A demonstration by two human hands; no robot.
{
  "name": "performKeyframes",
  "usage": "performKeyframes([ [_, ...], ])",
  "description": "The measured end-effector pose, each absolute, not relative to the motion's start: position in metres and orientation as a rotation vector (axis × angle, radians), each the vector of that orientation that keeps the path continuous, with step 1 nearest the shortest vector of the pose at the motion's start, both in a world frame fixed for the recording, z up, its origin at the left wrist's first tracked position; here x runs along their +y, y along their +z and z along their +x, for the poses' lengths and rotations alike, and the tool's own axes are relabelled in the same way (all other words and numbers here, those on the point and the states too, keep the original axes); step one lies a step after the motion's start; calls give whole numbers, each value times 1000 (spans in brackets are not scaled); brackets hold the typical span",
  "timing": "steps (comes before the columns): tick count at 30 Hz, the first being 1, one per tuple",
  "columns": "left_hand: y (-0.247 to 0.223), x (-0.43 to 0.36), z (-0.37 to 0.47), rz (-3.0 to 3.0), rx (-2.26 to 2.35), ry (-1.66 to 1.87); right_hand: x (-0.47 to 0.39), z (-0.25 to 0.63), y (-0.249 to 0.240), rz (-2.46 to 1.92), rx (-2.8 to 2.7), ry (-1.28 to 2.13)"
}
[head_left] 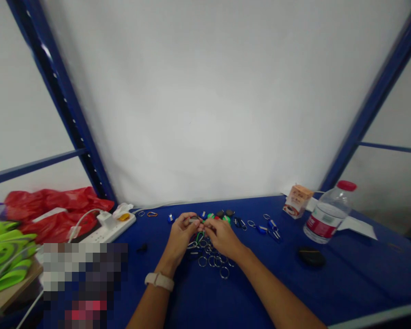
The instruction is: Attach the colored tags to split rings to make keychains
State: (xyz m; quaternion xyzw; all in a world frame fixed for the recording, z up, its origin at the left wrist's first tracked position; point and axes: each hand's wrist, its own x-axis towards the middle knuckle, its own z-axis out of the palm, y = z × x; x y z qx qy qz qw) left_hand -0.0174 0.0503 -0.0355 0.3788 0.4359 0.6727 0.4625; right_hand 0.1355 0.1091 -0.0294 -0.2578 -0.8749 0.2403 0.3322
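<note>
My left hand (181, 233), with a light strap on the wrist, is closed in a pinch around a small piece that I cannot make out. Close against it, my right hand (222, 235) pinches too, and its fingertips hide what they grip. Below the hands lie several metal key rings (211, 261) in a loose heap, with a green carabiner (200, 237) among them. Just beyond the fingers are several small round pieces, green and black (229, 213). Blue key-ring pieces (262, 230) with rings lie to the right.
At right stand a water bottle (325, 219) with a red cap and a small carton (297, 201); a dark oval object (311, 257) lies nearer. On the left are a power strip (104, 234), red plastic (61, 208) and yellow-green vests (7, 251). An orange carabiner (152, 214) lies toward the back.
</note>
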Motion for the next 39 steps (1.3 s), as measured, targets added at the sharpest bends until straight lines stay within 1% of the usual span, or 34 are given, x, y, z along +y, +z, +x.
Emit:
performKeyframes([
  [6,-33,52,-14,913,1104,1772,111,129,-34,-702,-2013,979],
  [11,-32,52,-13,924,1144,1795,113,127,-33,-678,-1902,1127],
  [15,-32,53,-14,927,1193,1827,108,129,-27,-698,-2028,980],
  [20,-30,54,-13,959,1195,1858,101,131,-21,-764,-1952,650],
  [23,-32,56,-12,975,1210,1851,99,132,-19,-715,-1988,561],
  [31,-40,57,-14,1077,1200,1820,106,133,-23,-740,-2098,515],
  [39,-37,57,-16,1190,1364,1750,106,131,-22,-760,-2054,724],
])
